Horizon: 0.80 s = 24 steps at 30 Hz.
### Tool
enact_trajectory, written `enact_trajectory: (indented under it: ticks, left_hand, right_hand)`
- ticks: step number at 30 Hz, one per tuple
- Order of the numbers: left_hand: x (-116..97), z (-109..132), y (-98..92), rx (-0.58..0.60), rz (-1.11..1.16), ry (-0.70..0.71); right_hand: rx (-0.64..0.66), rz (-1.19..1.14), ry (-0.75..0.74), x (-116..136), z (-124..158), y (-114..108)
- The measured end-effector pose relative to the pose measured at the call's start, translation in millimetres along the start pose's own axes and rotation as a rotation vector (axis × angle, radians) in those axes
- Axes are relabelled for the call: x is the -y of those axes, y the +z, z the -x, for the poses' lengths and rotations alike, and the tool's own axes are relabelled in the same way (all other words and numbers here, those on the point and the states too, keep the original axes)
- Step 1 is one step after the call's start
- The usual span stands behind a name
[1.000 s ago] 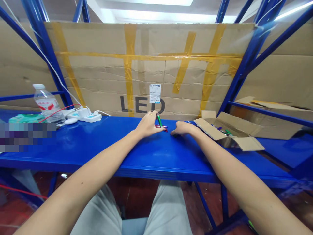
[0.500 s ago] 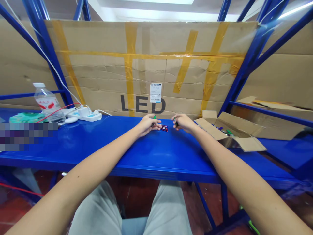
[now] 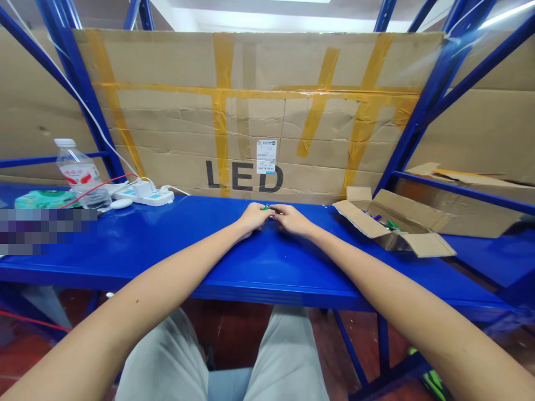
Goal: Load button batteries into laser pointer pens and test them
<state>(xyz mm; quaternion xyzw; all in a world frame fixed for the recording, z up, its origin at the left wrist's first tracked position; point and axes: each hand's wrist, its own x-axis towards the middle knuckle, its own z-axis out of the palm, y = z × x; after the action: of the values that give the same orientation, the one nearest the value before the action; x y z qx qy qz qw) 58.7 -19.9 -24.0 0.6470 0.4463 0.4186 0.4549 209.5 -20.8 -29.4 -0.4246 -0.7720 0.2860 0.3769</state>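
My left hand (image 3: 253, 217) is closed over the middle of the blue table, with a small shiny green piece (image 3: 266, 208) showing at its thumb and fingertips. Facing it, my right hand (image 3: 292, 220) has its fingers pinched together, and their tips meet those of the left. A bit of a small dark red piece (image 3: 271, 217) peeks out between the two hands. My fingers cover most of both pieces, so their kind and what the right fingers grip cannot be made out.
An open cardboard box (image 3: 412, 220) with several small coloured pieces stands at the right. On the left are a plastic bottle (image 3: 79, 172), a green packet (image 3: 44, 199) and a white power strip (image 3: 146, 195) with cables. A large carton (image 3: 179, 128) walls off the back.
My right hand has moved left to meet my left hand. The red pieces, seen between the hands before, are now mostly covered by fingers.
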Motion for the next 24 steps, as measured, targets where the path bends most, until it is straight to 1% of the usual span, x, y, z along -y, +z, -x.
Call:
enact_trajectory:
  ticks: [2,4,7,11,16,21,24]
  left_hand:
    - [1.9,-0.8,0.2,-0.038,0.001,0.012]
    - [2.1,-1.1,1.1,-0.084,0.011,0.03]
    - [1.0,-0.9,2.8,-0.115,0.038,0.045]
    - [0.1,-0.6,3.7,-0.105,0.055,0.036]
    - [0.1,-0.3,4.8,-0.071,0.06,0.027]
    - [1.2,-0.3,6.1,-0.052,0.059,0.031]
    - [0.8,-1.6,4.3,-0.008,0.066,0.013]
  right_hand:
    - [0.0,0.184,-0.125,-4.9,0.3,-0.2]
    - [0.027,0.32,-0.195,-7.6,1.5,-1.5]
    - [0.076,0.464,-0.233,-6.9,5.1,-3.0]
    - [0.073,0.613,-0.241,-1.8,9.5,-3.3]
    - [0.036,0.647,-0.242,-2.3,8.6,-5.0]
    - [-0.006,0.586,-0.258,-10.8,4.4,-3.7]
    - [-0.03,0.532,-0.243,-14.3,3.3,-2.2]
